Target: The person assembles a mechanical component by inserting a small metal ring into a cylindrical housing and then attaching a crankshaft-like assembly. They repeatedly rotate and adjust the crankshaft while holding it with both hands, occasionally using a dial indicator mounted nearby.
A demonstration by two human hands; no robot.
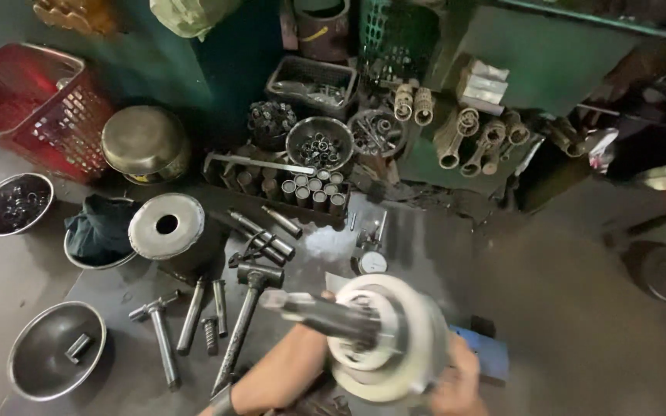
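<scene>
My left hand (325, 308) lies behind the splined steel shaft (325, 314); only the forearm and a fingertip at the shaft's upper edge show, so I cannot tell how far those fingers are closed or whether they grip. My right hand (456, 381) is at the lower right rim of the pale round hub disc (414, 339), fingers curled against its edge and touching it; blur hides how firm the hold is. The shaft stands out of the centre of the disc, pointing up and to the left. One disc, one shaft. All else is placed from the disc. Just left of it lies one hammer (244, 316), head uppermost. Further left lie one T-shaped tool (157, 331) and three short steel rods (206, 316). Far left, low, sits one steel bowl (55, 350) with a single small piece inside. Just above the disc is one round dial gauge (371, 262). Up and left stands one metal drum with a holed top (167, 225), beside a bowl holding dark cloth (100, 229). Further up is one bowl of small metal rings (319, 142), with a row of short steel sleeves (314, 190) below it; their count is uncertain. At far upper left are one upturned steel basin (144, 142), one bowl of dark parts (13, 204) and one red crate (32, 104).
</scene>
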